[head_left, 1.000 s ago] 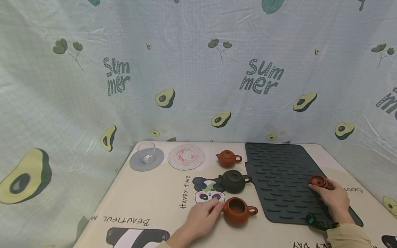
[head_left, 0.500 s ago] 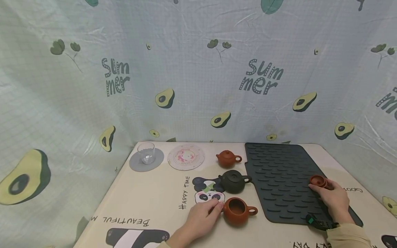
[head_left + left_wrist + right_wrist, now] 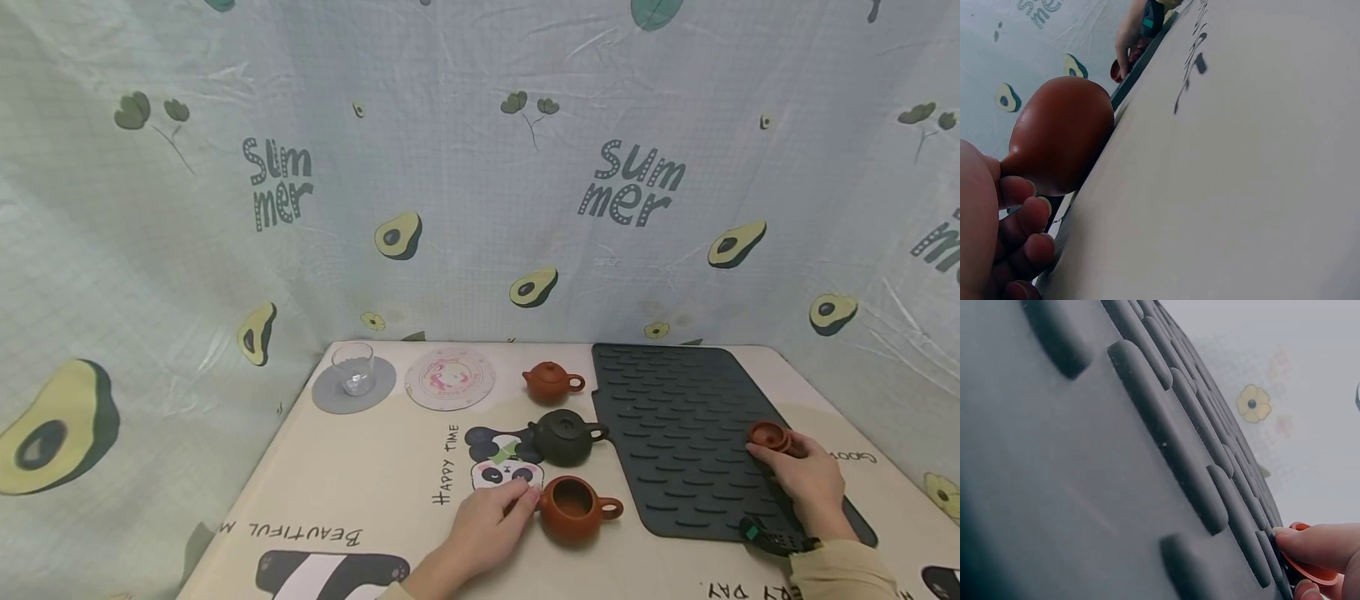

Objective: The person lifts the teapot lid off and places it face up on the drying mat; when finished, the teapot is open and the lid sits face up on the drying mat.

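Note:
My left hand (image 3: 491,527) pinches the spout of a reddish-brown clay teapot (image 3: 573,521), its top uncovered and its handle pointing right. The left wrist view shows the round teapot body (image 3: 1063,131) low at the tabletop, with curled fingers (image 3: 1034,215) beside the spout. Over the right part of a dark ridged mat (image 3: 701,500), my right hand (image 3: 812,479) grips a small reddish-brown clay cup (image 3: 768,435), its round opening tilted toward the head camera. Thumb and fingertips hold the cup's orange rim (image 3: 1319,573) in the right wrist view, where much of the cup is hidden.
Behind the uncovered teapot stand a black teapot (image 3: 566,439) and a smaller reddish-brown teapot (image 3: 550,383), both lidded. A round patterned mat (image 3: 450,404) lies at the back, left of them. At the far left a clear glass (image 3: 355,371) stands on a grey coaster (image 3: 330,402).

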`<state>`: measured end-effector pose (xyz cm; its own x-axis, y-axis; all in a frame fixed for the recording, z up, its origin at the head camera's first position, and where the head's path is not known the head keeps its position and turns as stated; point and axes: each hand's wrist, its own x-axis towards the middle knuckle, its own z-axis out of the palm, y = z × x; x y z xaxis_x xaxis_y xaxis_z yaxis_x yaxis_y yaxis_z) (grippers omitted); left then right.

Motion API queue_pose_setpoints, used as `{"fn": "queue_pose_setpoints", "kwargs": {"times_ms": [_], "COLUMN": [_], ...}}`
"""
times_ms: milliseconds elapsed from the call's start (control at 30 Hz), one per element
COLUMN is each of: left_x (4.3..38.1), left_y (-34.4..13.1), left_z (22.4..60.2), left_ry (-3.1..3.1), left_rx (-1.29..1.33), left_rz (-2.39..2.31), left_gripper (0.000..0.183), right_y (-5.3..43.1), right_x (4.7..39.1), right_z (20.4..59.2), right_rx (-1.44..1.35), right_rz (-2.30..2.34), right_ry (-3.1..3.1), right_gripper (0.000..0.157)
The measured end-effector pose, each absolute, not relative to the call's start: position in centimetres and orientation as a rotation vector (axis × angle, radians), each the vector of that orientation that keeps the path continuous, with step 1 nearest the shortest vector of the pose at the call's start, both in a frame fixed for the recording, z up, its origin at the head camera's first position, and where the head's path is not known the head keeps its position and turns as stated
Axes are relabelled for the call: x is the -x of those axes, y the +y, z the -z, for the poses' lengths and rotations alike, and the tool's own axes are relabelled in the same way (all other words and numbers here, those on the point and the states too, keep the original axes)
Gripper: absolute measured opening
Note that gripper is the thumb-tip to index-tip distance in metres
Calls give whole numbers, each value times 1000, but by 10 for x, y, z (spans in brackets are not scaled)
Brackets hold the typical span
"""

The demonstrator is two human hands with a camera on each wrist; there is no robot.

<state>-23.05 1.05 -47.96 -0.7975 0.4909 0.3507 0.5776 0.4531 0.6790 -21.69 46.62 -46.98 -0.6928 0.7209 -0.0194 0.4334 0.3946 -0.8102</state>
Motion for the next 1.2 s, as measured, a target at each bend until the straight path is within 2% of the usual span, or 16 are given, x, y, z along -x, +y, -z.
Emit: {"fn": "queue_pose_setpoints", "kwargs": {"times_ms": [767,1200], "left_x": [230,231], "left_y": [10,12], "left_z": [482,481], "left_ry": [-2584,-2591], "left_rx": [966,952], "left_rz": [1287,1292], "left_gripper": [35,34], "right_y": [468,468], "right_x": [216,213], "right_z": [475,468], "right_rx": [1014,951], "right_rz": [-1213,-1245], "right_ry": [-2316,-2284], "right_gripper": [88,101]}}
